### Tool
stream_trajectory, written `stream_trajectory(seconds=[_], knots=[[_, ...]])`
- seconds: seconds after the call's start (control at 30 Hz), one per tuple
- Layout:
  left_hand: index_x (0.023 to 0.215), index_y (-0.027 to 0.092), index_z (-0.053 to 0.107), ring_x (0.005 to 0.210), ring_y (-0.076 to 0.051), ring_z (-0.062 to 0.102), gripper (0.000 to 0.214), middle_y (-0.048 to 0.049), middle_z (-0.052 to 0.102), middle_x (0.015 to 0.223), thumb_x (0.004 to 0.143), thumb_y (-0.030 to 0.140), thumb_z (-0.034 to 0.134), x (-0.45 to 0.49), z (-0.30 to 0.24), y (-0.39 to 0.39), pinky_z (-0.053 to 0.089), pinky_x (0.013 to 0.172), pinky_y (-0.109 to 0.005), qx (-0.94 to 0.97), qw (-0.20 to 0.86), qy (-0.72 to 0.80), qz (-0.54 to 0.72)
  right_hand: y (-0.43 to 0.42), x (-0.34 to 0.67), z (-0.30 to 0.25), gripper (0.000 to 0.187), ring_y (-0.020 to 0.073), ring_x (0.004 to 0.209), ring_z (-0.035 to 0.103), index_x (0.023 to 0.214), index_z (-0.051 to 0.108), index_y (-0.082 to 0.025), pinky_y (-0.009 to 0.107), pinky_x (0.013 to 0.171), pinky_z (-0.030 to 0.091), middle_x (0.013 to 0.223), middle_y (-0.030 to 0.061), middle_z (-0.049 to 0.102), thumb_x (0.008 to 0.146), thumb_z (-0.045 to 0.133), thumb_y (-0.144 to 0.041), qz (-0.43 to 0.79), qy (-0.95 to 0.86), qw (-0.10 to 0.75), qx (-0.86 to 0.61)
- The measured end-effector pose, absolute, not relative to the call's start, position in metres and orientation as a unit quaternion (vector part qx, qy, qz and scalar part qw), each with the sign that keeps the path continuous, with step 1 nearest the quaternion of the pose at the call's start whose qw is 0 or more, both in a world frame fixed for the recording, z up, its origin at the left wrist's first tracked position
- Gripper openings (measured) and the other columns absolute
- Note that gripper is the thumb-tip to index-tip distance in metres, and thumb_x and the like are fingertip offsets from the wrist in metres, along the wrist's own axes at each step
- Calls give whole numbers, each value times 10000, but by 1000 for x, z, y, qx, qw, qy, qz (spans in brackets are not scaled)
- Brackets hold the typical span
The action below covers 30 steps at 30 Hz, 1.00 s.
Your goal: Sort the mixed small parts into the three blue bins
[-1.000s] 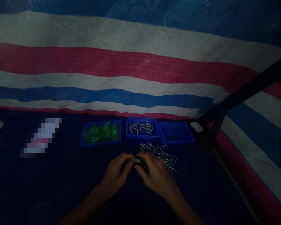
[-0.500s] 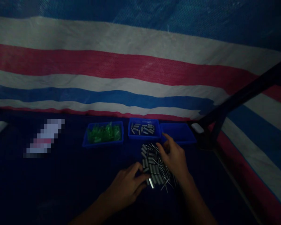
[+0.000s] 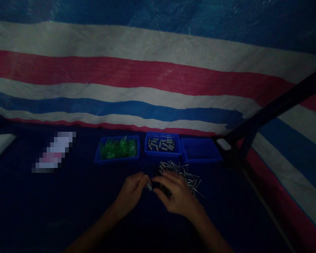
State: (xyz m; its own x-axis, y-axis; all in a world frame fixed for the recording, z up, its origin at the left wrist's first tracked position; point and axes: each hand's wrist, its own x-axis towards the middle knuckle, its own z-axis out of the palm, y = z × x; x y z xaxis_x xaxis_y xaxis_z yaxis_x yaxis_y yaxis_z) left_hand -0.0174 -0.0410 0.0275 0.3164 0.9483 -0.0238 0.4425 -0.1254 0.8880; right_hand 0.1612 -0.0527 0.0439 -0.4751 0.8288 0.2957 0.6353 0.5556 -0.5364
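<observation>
My left hand is closed, thumb and fingertips pinching a short grey metal cylinder. Just right of that piece, my right hand is bent over the table, thumb and forefinger apart with a dark gap between them. Its palm side is in shadow. Thin metal pins lie scattered beyond and to the right of my right hand. A few loose metal cylinders show above its knuckles; the hand hides the rest of that pile.
A blue tray of green plastic pieces stands at the back, left of a blue tray with several metal cylinders. Beside it is another blue tray. A white object lies by the dark frame bar. Striped sheeting hangs behind.
My left hand has moved left and up from the pile with a cylinder. My right hand has come down and left from above the pins, close to my left hand.
</observation>
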Motion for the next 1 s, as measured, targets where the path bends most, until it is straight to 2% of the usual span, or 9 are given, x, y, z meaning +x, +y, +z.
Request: stream_trajectory(seconds=[0.17, 0.3, 0.37, 0.43, 0.5, 0.57, 0.73, 0.83, 1.0], knots=[[617, 155, 552, 568, -120, 525, 394, 7, 562, 586, 866, 383, 350, -12, 27, -43, 403, 560, -225, 634, 422, 560, 325, -54, 152, 39, 178, 168, 793, 570, 925, 590, -212, 327, 763, 447, 801, 28, 617, 788, 559, -322, 159, -835, 265, -456], [573, 158, 520, 519, -114, 495, 425, 12, 534, 541, 875, 380, 320, -13, 29, -41, 381, 513, -222, 664, 405, 560, 286, -53, 148, 32, 123, 151, 739, 573, 844, 598, -193, 301, 736, 443, 741, 23, 616, 824, 491, -249, 138, -830, 289, -458], [636, 160, 558, 572, -116, 527, 413, 2, 573, 607, 892, 349, 294, -14, 31, -42, 412, 571, -226, 710, 397, 523, 255, -49, 153, 33, 141, 146, 698, 565, 802, 597, -178, 285, 696, 442, 702, 22, 608, 830, 466, -220, 138, -827, 300, -456], [809, 176, 597, 707, -125, 572, 325, -13, 618, 775, 892, 329, 323, -14, 33, -44, 442, 683, -240, 756, 378, 482, 229, -40, 161, 37, 166, 145, 674, 557, 789, 597, -164, 276, 661, 437, 682, 29, 601, 842, 447, -212, 120, -814, 320, -468], [975, 206, 575, 824, -147, 580, 245, -26, 607, 924, 868, 344, 402, -11, 32, -48, 450, 756, -275, 797, 335, 464, 195, -28, 170, 42, 182, 152, 697, 564, 842, 602, -149, 277, 667, 438, 717, 46, 614, 858, 437, -224, 85, -794, 345, -494], [1035, 227, 549, 862, -178, 578, 266, -33, 584, 973, 826, 377, 484, -6, 30, -52, 462, 754, -311, 829, 280, 459, 154, -13, 176, 46, 205, 164, 752, 581, 937, 599, -144, 284, 697, 443, 802, 65, 637, 869, 436, -246, 47, -775, 343, -529], [942, 217, 549, 818, -162, 576, 151, -17, 570, 900, 841, 300, 472, 0, 21, -55, 474, 712, -290, 854, 212, 459, 124, -1, 183, 42, 295, 167, 750, 609, 1121, 542, -172, 281, 682, 461, 899, 68, 657, 861, 458, -283, 20, -756, 288, -588], [897, 208, 545, 773, -139, 567, 145, -12, 556, 862, 868, 242, 408, -1, 17, -53, 471, 694, -270, 847, 203, 472, 133, -13, 187, 39, 298, 165, 741, 610, 1109, 546, -157, 281, 677, 469, 854, 70, 657, 861, 453, -292, 32, -746, 312, -587], [1005, 232, 528, 856, -174, 561, 203, -24, 554, 957, 818, 307, 501, 0, 18, -53, 473, 716, -296, 855, 192, 464, 130, -28, 184, 39, 232, 161, 790, 612, 1022, 582, -173, 290, 724, 477, 878, 62, 657, 864, 437, -260, 84, -749, 344, -560]])
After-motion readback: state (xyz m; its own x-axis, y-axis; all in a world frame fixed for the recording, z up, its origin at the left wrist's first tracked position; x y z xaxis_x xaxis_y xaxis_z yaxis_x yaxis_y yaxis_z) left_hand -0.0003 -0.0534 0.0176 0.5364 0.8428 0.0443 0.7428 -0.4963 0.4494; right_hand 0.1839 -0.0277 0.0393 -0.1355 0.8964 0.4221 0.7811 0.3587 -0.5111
